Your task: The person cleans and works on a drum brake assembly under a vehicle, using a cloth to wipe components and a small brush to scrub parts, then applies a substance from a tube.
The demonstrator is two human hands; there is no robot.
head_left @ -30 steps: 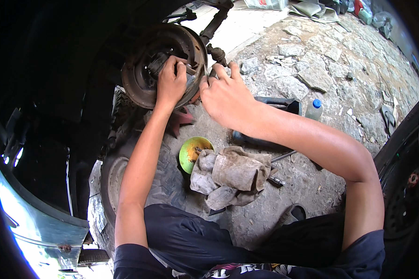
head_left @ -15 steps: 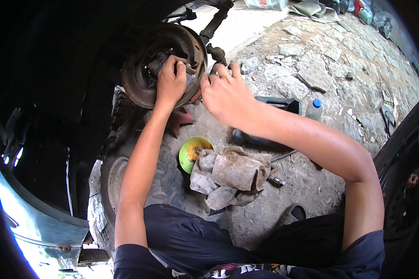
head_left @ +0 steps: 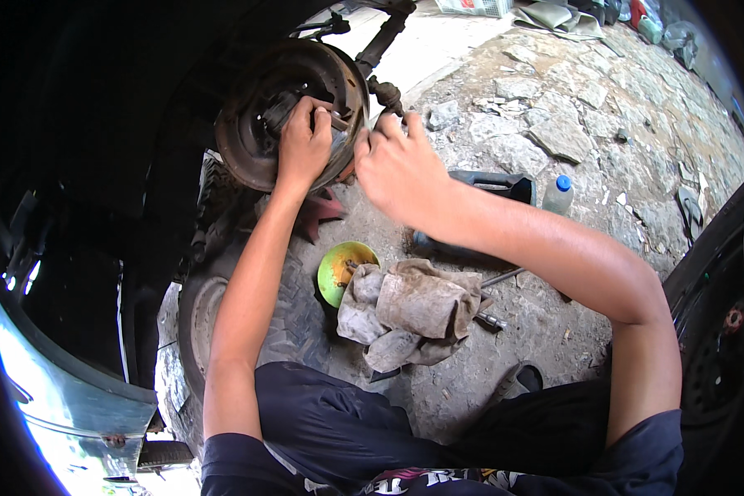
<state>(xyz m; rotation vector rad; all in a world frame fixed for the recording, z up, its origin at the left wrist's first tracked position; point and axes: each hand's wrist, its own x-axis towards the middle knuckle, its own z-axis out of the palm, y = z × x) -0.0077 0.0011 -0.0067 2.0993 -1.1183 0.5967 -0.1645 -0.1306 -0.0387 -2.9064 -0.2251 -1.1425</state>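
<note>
At the upper left, a rusty brake backing plate (head_left: pixel 238 157) sits on the axle end under the vehicle. My left hand (head_left: pixel 304 145) is closed on a curved brake shoe (head_left: pixel 337 122) at the plate's inner face, thumb and fingers pinching it. My right hand (head_left: pixel 401 169) is at the outer right edge of the plate, beside a metal joint (head_left: pixel 386 95). Its fingers are curled and closed, and whatever they hold behind the rim is hidden.
Below the hands, a green bowl (head_left: pixel 332 277) with small parts stands beside dirty rags (head_left: pixel 417 302). A socket tool (head_left: pixel 492 321), a dark plastic container (head_left: pixel 500 186) and a blue-capped bottle (head_left: pixel 558 196) lie further right. A tire (head_left: pixel 285 318) is near my left arm.
My right hand has shifted slightly left and down along the plate's edge. My left hand stays in place on the brake shoe.
</note>
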